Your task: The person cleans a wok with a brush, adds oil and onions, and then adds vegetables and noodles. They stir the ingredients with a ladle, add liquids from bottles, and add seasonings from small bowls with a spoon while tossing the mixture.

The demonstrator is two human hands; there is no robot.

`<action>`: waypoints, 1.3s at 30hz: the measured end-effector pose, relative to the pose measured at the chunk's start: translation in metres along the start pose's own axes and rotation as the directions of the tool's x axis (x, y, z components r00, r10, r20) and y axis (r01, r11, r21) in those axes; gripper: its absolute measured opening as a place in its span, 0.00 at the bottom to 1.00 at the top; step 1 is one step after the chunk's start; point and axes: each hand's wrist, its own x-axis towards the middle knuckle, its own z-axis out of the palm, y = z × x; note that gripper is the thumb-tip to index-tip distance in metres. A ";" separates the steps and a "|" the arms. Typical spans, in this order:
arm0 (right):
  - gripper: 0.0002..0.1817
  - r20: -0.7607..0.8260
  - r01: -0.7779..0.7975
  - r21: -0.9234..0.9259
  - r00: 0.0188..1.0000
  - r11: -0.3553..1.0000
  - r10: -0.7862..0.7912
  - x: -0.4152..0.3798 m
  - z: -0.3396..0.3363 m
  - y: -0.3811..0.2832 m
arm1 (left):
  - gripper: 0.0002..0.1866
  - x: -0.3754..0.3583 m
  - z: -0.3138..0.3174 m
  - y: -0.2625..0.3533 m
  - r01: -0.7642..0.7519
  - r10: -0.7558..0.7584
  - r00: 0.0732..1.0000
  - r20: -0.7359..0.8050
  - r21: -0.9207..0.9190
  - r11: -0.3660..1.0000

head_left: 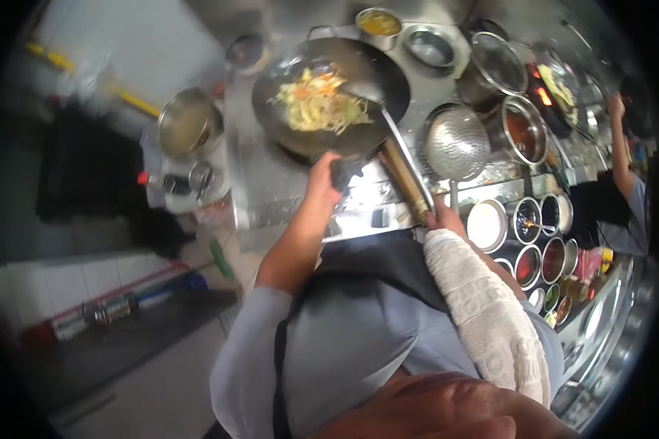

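steel table (pixel 245 168) bears a wok (pixel 389 79), likely heavy, best held nearside where left fingers (pixel 332 159) grip, right fingers (pixel 432 215) clasping the ladle (pixel 401 146).

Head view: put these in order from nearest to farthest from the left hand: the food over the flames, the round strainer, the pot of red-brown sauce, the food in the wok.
From the left hand:
1. Food in the wok, just ahead.
2. Round strainer, to the right.
3. Pot of red-brown sauce, right of the strainer.
4. Food over the flames, farther right.
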 end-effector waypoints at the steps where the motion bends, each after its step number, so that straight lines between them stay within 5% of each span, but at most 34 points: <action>1: 0.20 -0.054 0.082 0.074 0.995 0.994 -0.079 0.008 0.002 0.005 | 0.06 0.000 0.001 0.001 -0.046 0.048 0.998 -0.049 0.042 0.998; 3: 0.20 -0.185 0.143 0.141 0.976 0.980 -0.115 0.028 -0.004 -0.008 | 0.09 0.002 0.002 0.005 -0.076 0.092 0.989 -0.116 0.134 0.988; 4: 0.20 0.054 -0.297 0.350 0.953 0.888 0.298 0.038 -0.046 -0.066 | 0.12 0.004 -0.007 0.005 -0.098 0.124 0.984 -0.131 0.186 0.978; 6: 0.21 -0.405 0.061 0.196 0.914 0.979 0.025 0.110 -0.049 -0.045 | 0.15 0.002 -0.040 0.007 -0.020 0.037 0.995 -0.095 0.178 0.984; 7: 0.21 -0.450 0.057 0.280 0.890 0.958 0.079 0.150 -0.080 -0.067 | 0.19 -0.003 -0.052 0.004 0.056 -0.043 0.996 -0.084 0.167 0.984; 8: 0.21 -0.632 0.174 0.137 0.774 0.975 -0.049 0.211 -0.094 -0.051 | 0.19 -0.018 -0.047 -0.002 0.057 -0.043 0.996 -0.081 0.172 0.983; 10: 0.22 -0.548 -0.050 0.243 0.817 0.969 0.180 0.292 -0.170 -0.079 | 0.20 -0.058 -0.030 -0.014 0.001 0.010 0.996 -0.093 0.110 0.994; 11: 0.21 -0.464 -0.064 -0.076 0.885 0.995 0.021 0.361 -0.195 -0.044 | 0.20 -0.065 -0.040 -0.021 -0.006 0.016 0.996 -0.090 0.110 0.994; 12: 0.21 -0.394 -0.073 -0.002 0.917 0.997 0.066 0.372 -0.216 -0.051 | 0.20 -0.072 -0.055 -0.028 -0.026 0.049 0.986 -0.159 0.144 0.989; 15: 0.16 -0.195 -0.056 0.095 0.978 0.994 0.073 0.306 -0.252 -0.072 | 0.21 -0.109 -0.087 -0.031 -0.060 0.098 0.974 -0.206 0.186 0.981; 20: 0.20 -0.504 -0.026 0.347 0.838 0.937 0.209 0.167 -0.167 -0.085 | 0.21 -0.123 -0.104 -0.031 -0.065 0.119 0.959 -0.257 0.210 0.975; 25: 0.18 -0.283 -0.005 0.488 0.945 0.873 0.164 0.178 -0.189 -0.091 | 0.23 -0.074 -0.056 -0.024 -0.164 0.205 0.963 -0.174 0.227 0.960; 27: 0.14 -0.385 0.038 0.500 0.905 0.865 0.182 0.206 -0.174 -0.090 | 0.23 -0.058 -0.039 -0.020 -0.131 0.156 0.977 -0.149 0.163 0.978; 31: 0.13 -0.313 0.014 0.614 0.922 0.789 0.228 0.197 -0.158 -0.097 | 0.25 -0.048 -0.016 -0.009 -0.072 0.072 0.997 0.024 -0.027 0.997; 35: 0.06 -0.038 -0.008 0.969 0.983 0.248 0.179 0.200 -0.156 -0.078 | 0.25 -0.027 -0.016 -0.008 -0.077 0.077 0.997 -0.009 -0.042 0.996; 39: 0.10 0.191 -0.188 0.981 0.978 -0.049 0.081 0.247 -0.179 -0.060 | 0.27 -0.011 -0.024 -0.014 -0.079 0.079 0.997 0.005 -0.011 0.997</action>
